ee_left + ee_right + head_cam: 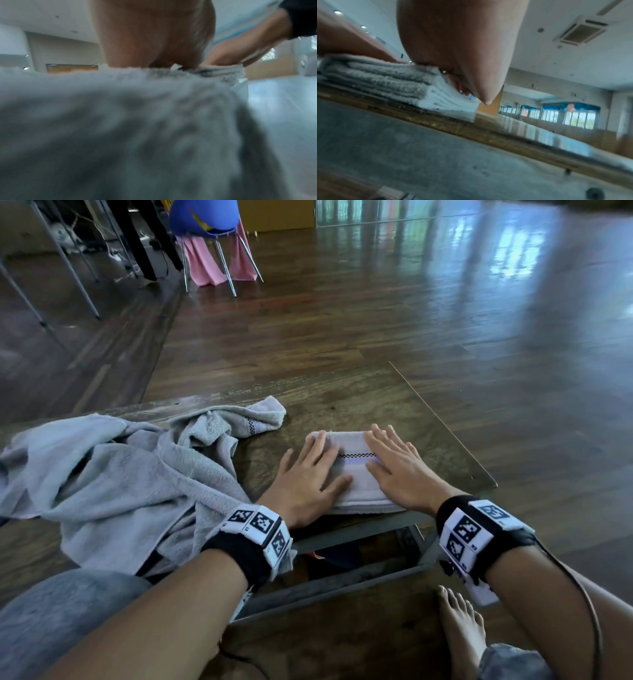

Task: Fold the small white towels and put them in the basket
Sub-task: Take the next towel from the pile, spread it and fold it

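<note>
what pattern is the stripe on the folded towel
Black-and-white checkered stripe across the folded towel; clearest in the head view.

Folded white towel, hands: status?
Left hand and right hand flat, pressing folded white terry towel on wooden table. Crumpled white towels lie left. Basket unseen.

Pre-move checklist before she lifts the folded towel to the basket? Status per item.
1. Folded towel compact, layers stacked evenly in the right wrist view: ok.
2. Left hand flat on the towel, fingers straight: ok.
3. Right hand flat on it, not yet gripping: ok for pressing, not ok for lifting.
4. Towel fully on the table, at its near edge: ok.
5. Unfolded towels apart from the folded one: ok.
6. Basket location: cannot tell, none is in view.
</note>
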{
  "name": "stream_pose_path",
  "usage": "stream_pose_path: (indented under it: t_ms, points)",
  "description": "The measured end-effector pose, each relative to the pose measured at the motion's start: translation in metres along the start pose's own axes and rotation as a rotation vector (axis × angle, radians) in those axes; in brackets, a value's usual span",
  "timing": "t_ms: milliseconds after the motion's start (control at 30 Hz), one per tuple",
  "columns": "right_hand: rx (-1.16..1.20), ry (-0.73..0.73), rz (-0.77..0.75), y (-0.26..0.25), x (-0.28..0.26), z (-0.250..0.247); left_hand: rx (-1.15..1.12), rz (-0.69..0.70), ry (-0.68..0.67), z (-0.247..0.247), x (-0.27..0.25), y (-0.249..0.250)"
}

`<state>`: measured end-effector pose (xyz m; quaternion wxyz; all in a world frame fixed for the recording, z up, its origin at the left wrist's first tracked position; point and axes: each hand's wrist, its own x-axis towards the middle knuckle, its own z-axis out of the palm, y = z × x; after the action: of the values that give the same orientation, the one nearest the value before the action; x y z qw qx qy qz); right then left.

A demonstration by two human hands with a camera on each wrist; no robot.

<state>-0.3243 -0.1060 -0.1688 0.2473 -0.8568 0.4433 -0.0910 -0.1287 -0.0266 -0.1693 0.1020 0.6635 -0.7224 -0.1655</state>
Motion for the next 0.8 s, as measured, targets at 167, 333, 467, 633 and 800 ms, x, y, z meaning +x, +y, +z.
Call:
stream_pose_path:
  t_ms: [167,333,467,633,800]
  points:
    - [0.041,0.146,-0.267,-0.003,-0.031,-0.019,0.058,0.333,0.202,-0.001,-0.024,0.009]
    - [-0.057,0.092,-0.312,-0.012,-0.056,-0.017,-0.090,0.317,0.259,-0.004,-0.030,0.018]
    - [-0.047,0.176,-0.292,-0.014,-0.065,-0.011,-0.217,0.226,0.292,-0.003,-0.032,0.026]
    - [-0.021,0.146,-0.293,-0.008,-0.066,-0.013,-0.279,0.162,0.294,-0.004,-0.031,0.032]
    - [-0.057,0.133,-0.248,0.007,-0.066,-0.018,-0.267,0.144,0.276,-0.006,-0.031,0.032]
